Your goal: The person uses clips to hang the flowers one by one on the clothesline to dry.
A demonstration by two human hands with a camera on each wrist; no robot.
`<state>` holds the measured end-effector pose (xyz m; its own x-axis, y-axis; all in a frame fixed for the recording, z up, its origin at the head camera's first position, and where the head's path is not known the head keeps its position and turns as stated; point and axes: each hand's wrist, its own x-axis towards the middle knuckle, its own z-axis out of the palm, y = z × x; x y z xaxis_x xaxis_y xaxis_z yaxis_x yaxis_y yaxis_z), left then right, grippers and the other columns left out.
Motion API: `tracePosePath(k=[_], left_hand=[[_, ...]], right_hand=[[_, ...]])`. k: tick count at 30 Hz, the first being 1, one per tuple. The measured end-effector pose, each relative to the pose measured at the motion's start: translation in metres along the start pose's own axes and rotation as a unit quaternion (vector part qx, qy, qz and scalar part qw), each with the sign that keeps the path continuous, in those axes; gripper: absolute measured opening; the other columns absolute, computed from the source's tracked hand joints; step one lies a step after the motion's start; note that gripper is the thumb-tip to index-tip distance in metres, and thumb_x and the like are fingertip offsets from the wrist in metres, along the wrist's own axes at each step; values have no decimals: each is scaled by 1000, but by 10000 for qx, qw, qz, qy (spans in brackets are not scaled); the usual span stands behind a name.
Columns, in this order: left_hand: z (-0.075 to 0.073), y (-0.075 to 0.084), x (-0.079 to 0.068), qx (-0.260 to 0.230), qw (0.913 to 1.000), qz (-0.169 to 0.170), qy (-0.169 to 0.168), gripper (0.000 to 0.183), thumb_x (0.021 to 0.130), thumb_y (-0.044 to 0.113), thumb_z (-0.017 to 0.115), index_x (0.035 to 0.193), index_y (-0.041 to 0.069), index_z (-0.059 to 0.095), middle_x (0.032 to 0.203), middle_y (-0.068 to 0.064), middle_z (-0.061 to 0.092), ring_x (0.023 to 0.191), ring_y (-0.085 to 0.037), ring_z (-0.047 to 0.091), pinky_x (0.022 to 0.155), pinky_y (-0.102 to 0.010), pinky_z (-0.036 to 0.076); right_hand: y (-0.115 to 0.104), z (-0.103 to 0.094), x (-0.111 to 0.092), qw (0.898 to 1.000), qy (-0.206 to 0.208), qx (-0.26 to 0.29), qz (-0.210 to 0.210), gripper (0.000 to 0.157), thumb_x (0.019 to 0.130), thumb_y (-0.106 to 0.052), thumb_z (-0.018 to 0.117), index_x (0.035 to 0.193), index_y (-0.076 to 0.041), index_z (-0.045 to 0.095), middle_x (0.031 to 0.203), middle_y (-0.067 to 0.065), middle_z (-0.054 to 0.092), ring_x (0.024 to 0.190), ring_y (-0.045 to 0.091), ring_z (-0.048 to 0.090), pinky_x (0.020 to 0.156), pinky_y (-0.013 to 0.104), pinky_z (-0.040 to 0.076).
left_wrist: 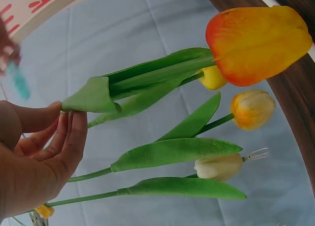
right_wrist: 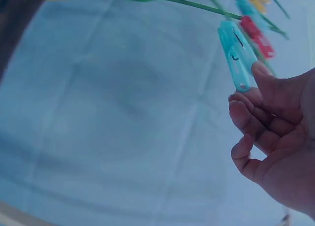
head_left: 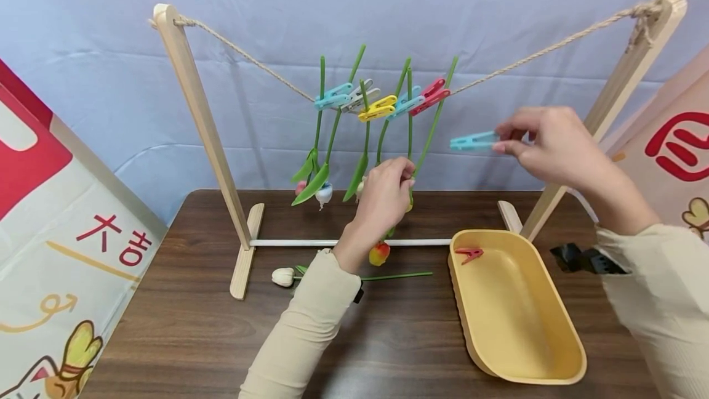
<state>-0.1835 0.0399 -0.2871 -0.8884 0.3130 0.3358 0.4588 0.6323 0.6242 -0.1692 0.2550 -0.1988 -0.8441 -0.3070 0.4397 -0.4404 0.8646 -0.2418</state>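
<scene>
My left hand (head_left: 384,189) pinches a red-and-yellow artificial tulip (left_wrist: 258,45) by its green leaf and stem, bloom downward, below the rope. Its stem rises behind the fingers toward the rope (head_left: 545,51). Between thumb and fingertips of my right hand (head_left: 559,143) is a light blue clothespin (head_left: 471,141), held in the air right of the hanging stems. Several tulips hang head down from the rope by clothespins: blue (head_left: 333,96), grey (head_left: 359,96), yellow (head_left: 378,108) and red (head_left: 432,97) among them. In the left wrist view, white and yellow blooms (left_wrist: 253,109) hang beside the held one.
A wooden post (head_left: 202,122) at left and another (head_left: 637,72) at right carry the rope, joined low by a white rod (head_left: 293,242). A yellow bin (head_left: 517,306) with a red clothespin (head_left: 469,254) stands front right. A white tulip (head_left: 284,276) lies on the table.
</scene>
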Motion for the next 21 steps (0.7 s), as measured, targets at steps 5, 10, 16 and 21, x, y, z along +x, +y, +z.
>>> tracePosePath(k=[5, 10, 16, 21], left_hand=[[1, 0, 1, -52, 10000, 16, 57, 13, 88, 7, 59, 100, 4, 62, 92, -5, 62, 86, -17, 57, 74, -24, 46], [2, 1, 0, -111, 9999, 23, 91, 12, 88, 6, 60, 99, 3, 62, 91, -5, 62, 85, -17, 57, 74, -24, 46], [3, 3, -2, -50, 9998, 50, 183, 11, 87, 5, 61, 97, 4, 63, 89, -5, 62, 84, -17, 58, 73, -25, 46], [5, 3, -3, -39, 9997, 34, 243, 11, 87, 5, 60, 97, 3, 63, 90, -5, 62, 84, -18, 58, 73, -24, 46]], right_hand=[[-15, -18, 21, 9993, 246, -280, -33, 7, 77, -4, 70, 80, 3, 68, 70, 10, 63, 52, 4, 38, 51, 21, 29], [-23, -28, 37, 9968, 516, -544, -271, 8, 77, 1, 65, 81, 8, 67, 72, 18, 62, 58, 9, 49, 61, 33, 33], [-27, -31, 47, 9924, 601, -906, -579, 9, 77, 7, 60, 81, 13, 64, 77, 25, 59, 65, 37, 53, 60, 45, 35], [-29, -30, 51, 9905, 689, -1045, -565, 11, 80, 6, 57, 83, 14, 64, 83, 27, 59, 74, 41, 54, 66, 52, 37]])
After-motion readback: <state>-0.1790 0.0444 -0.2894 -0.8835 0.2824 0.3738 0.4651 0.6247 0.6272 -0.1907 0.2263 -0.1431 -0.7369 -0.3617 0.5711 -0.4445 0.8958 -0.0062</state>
